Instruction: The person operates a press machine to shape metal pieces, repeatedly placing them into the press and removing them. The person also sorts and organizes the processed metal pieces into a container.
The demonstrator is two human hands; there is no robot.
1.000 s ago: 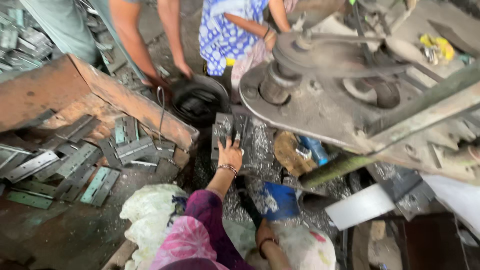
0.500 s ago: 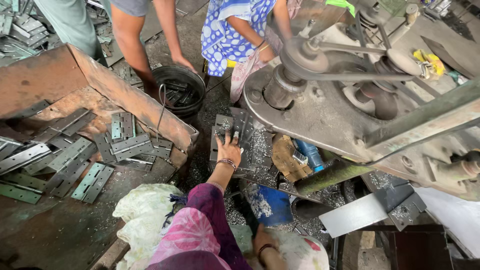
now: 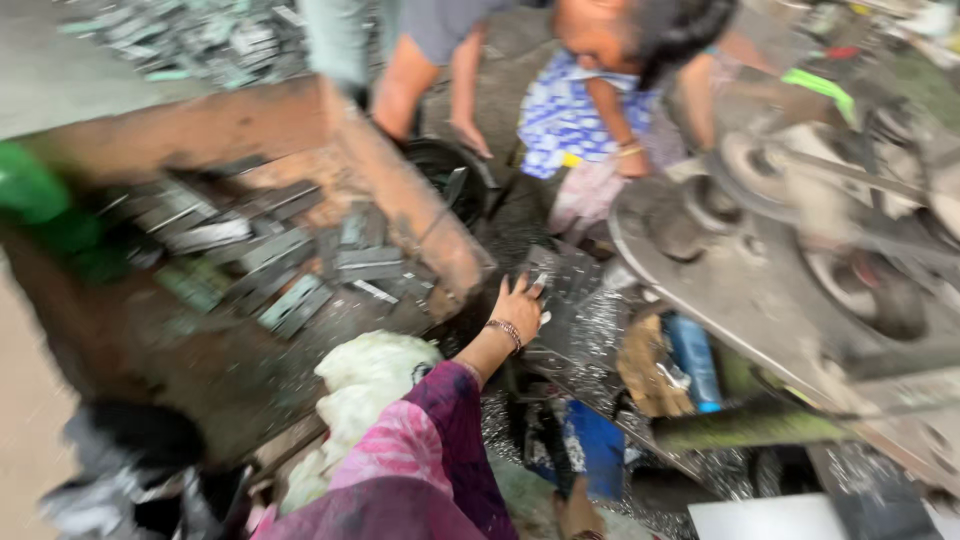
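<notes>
We see a rusty wooden box (image 3: 200, 130) with flat metal strips (image 3: 290, 260) beside it, a white sack (image 3: 365, 375), a blue container (image 3: 692, 352), and a black bucket (image 3: 450, 170).

flat grey perforated metal plates (image 3: 565, 290) | stacked, lying roughly level under and just beyond the left hand (image 3: 517, 305) | fingertips rest on the near edge | silvery shavings scattered about | blur hides the exact count, perhaps two or three plates
</notes>
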